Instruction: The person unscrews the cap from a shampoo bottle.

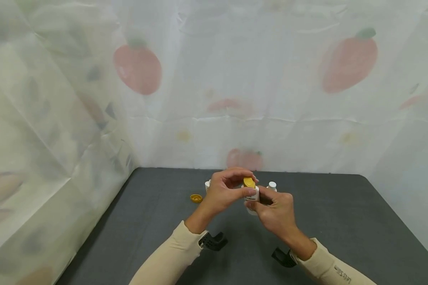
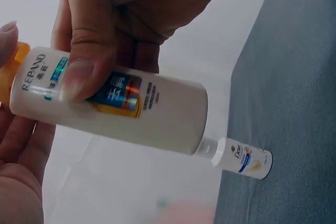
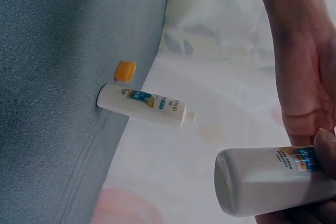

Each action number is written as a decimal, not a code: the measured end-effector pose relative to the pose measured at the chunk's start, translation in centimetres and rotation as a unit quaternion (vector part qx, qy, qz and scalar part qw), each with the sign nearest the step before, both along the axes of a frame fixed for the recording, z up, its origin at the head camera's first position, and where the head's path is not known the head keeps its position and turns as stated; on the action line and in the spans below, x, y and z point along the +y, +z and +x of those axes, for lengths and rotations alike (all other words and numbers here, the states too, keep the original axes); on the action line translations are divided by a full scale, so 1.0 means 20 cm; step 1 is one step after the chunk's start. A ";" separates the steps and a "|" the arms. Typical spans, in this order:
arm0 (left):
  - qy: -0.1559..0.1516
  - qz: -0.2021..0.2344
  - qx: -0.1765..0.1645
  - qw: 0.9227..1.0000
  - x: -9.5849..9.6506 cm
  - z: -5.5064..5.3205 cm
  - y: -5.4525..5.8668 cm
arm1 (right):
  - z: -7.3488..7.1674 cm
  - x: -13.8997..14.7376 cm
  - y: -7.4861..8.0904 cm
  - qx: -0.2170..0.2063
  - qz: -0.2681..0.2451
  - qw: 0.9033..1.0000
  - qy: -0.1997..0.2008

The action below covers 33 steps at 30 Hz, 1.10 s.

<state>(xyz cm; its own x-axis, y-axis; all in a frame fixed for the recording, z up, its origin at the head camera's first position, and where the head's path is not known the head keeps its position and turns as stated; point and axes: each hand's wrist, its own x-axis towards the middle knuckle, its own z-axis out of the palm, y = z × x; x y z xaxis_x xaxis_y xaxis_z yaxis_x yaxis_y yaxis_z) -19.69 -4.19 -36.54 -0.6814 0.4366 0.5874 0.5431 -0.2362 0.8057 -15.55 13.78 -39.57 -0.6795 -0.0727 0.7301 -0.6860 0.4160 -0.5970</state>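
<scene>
A white Repand shampoo bottle (image 2: 173, 114) with an orange-yellow flip cap (image 1: 249, 182) is held up over the table. My right hand (image 1: 278, 209) grips its body, the thumb (image 2: 84, 66) lying across the label. From the other side, my left hand (image 1: 222, 192) holds the cap between thumb and fingers. In the right wrist view the bottle's base points left, while its cap end is out of frame. Beyond the hands stands a second Repand bottle (image 3: 144, 104), capless with a bare neck. Next to it a loose yellow cap (image 1: 196, 198) rests on the table.
A white Dove bottle (image 2: 245, 158) stands on the table behind my right hand. The dark grey tabletop (image 1: 157, 233) meets fruit-printed white sheeting (image 1: 289, 138) at the back and sides. Each wrist wears a black device (image 1: 214, 241).
</scene>
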 end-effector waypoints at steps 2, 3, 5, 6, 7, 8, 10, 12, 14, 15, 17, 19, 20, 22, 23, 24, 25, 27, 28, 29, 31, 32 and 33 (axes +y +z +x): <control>-0.001 0.005 0.000 1.000 0.01 0.00 0.00 | 0.00 0.00 0.00 0.008 -0.001 1.000 0.002; -0.003 0.008 -0.001 1.000 0.01 0.00 0.00 | 0.00 0.00 0.00 0.012 -0.001 1.000 0.002; -0.004 0.016 -0.003 1.000 0.03 0.01 0.00 | 0.00 0.00 0.00 0.018 0.000 1.000 0.000; -0.006 0.021 -0.002 1.000 0.03 0.01 0.00 | 0.00 0.00 0.00 0.019 0.000 1.000 0.001; -0.007 0.025 -0.002 1.000 0.04 0.01 0.00 | 0.00 0.00 0.00 0.020 -0.001 1.000 0.001; -0.008 0.030 -0.001 1.000 0.05 0.01 0.00 | 0.00 -0.01 0.00 0.021 -0.001 1.000 0.001; -0.011 0.040 -0.001 0.999 0.06 0.01 -0.01 | 0.00 -0.01 0.00 0.020 -0.002 1.000 0.003; -0.010 0.047 -0.003 0.999 0.08 0.01 -0.01 | 0.00 -0.01 0.00 0.024 -0.004 1.000 0.007; -0.003 0.050 -0.006 0.999 0.09 0.02 -0.01 | 0.00 -0.01 0.00 0.030 -0.006 1.000 0.009; 0.002 0.049 -0.005 0.999 0.09 0.02 -0.01 | 0.00 -0.01 0.00 0.031 -0.007 0.999 0.009; 0.009 0.047 -0.003 0.999 0.10 0.02 -0.01 | -0.01 -0.01 0.00 0.035 -0.008 0.999 0.008; 0.009 0.043 0.002 0.999 0.10 0.03 -0.02 | -0.01 -0.01 0.01 0.031 -0.008 0.999 0.005; 0.008 0.040 0.002 0.999 0.10 0.03 -0.02 | -0.01 -0.01 0.01 0.026 -0.007 1.000 0.003; -0.002 0.035 0.002 0.999 0.08 0.02 -0.02 | -0.01 -0.01 0.01 0.010 -0.006 1.000 0.003; -0.011 0.032 -0.001 0.999 0.07 0.02 -0.02 | 0.00 -0.01 0.01 0.002 -0.006 1.000 0.002; -0.022 0.028 -0.002 0.999 0.06 0.02 -0.01 | 0.00 -0.01 0.01 -0.005 -0.007 1.000 0.001; -0.034 0.023 -0.004 0.999 0.05 0.02 -0.01 | 0.00 -0.01 0.02 -0.012 -0.006 1.000 0.000; -0.066 0.018 -0.005 0.998 0.03 0.01 0.00 | 0.00 -0.01 0.02 -0.023 -0.005 1.000 -0.001; -0.082 0.015 -0.008 0.996 0.02 0.00 0.00 | 0.00 -0.01 0.03 -0.027 -0.004 1.000 -0.002; -0.098 0.013 -0.011 0.995 0.01 0.00 0.00 | 0.00 -0.01 0.03 -0.030 -0.002 1.000 -0.003; -0.121 0.006 -0.015 0.992 -0.01 -0.01 0.01 | 0.01 -0.01 0.03 -0.035 0.001 0.999 -0.005; -0.129 0.003 -0.018 0.991 -0.02 -0.01 0.01 | 0.01 -0.01 0.03 -0.036 0.003 0.999 -0.004; -0.135 0.000 -0.020 0.991 -0.02 -0.02 0.02 | 0.01 -0.01 0.03 -0.037 0.005 0.999 -0.004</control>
<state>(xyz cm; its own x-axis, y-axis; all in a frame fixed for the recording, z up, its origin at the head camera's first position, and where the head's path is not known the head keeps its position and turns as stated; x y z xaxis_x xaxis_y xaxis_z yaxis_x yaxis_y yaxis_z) -20.00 -4.64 -36.23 -0.5629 0.6053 0.5628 0.4283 -0.3687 0.8250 -15.32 13.66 -38.90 -0.7326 -0.0740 0.6767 -0.6365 0.4269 -0.6424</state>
